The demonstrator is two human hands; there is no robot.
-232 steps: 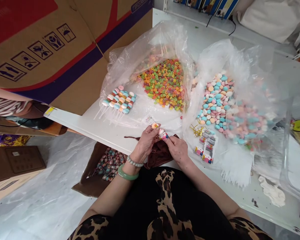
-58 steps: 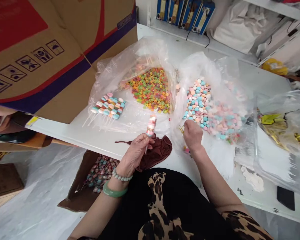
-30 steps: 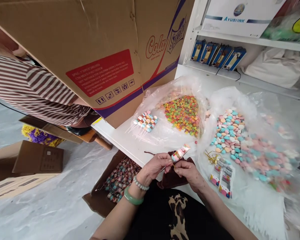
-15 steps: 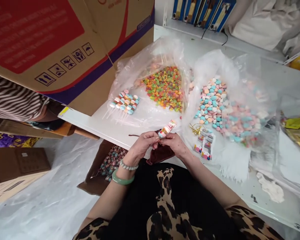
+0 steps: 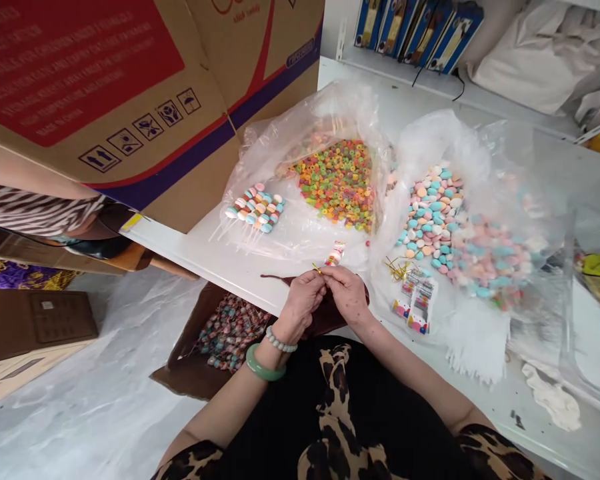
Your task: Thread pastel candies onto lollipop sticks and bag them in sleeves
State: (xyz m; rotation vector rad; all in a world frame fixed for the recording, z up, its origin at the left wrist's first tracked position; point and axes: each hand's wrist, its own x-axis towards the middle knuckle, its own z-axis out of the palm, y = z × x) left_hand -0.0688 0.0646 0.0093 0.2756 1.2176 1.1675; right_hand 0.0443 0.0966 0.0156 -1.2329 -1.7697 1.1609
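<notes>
My left hand and my right hand meet at the table's front edge, both pinching the base of a wrapped candy skewer that points away from me. A thin gold twist tie shows between my fingertips at the wrapper's neck. Under my hands lies a brown cloth. More gold ties and printed empty wrappers lie just right of my right hand.
Open plastic bags hold ring candies and pastel disc candies. Unwrapped skewers lie at the left. A box of wrapped skewers sits on the floor. A big cardboard box looms left, with a person's striped sleeve below it.
My right hand went to the pile of ties at the right, then came back to the skewer. The skewer now points away from me with a gold tie at its neck.
</notes>
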